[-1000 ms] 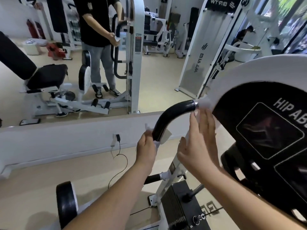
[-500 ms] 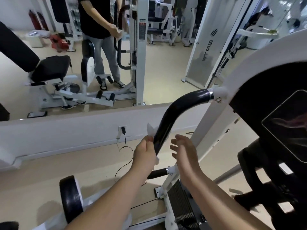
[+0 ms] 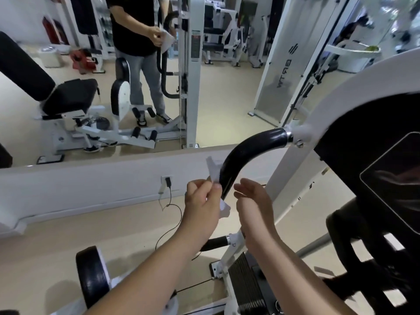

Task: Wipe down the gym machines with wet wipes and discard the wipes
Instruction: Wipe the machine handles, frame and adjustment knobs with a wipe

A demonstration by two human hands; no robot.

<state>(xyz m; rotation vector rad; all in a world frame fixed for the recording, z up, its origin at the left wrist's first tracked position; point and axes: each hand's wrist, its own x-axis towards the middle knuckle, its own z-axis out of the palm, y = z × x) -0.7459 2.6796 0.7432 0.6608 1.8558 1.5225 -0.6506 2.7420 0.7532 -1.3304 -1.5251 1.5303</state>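
Observation:
A curved black handle [image 3: 247,153] juts left from the white frame [image 3: 336,92] of the gym machine in front of me. My left hand [image 3: 202,203] pinches a white wet wipe [image 3: 213,170] at the lower end of that handle; a bit of wipe also hangs below my fingers. My right hand [image 3: 252,198] hovers just right of the handle's lower end, fingers apart, holding nothing. The machine's black shroud [image 3: 375,155] fills the right side.
A wall mirror [image 3: 113,87] ahead reflects a seat machine and a person in a black shirt holding a wipe. Below it a wall socket [image 3: 167,180] has a black cable running across the floor. A black roller pad [image 3: 91,276] and the weight stack [image 3: 247,285] sit below my arms.
My right hand came off the white frame near the handle's top and dropped beside the handle's lower end. My left hand slid the wipe down slightly. The view shifted left.

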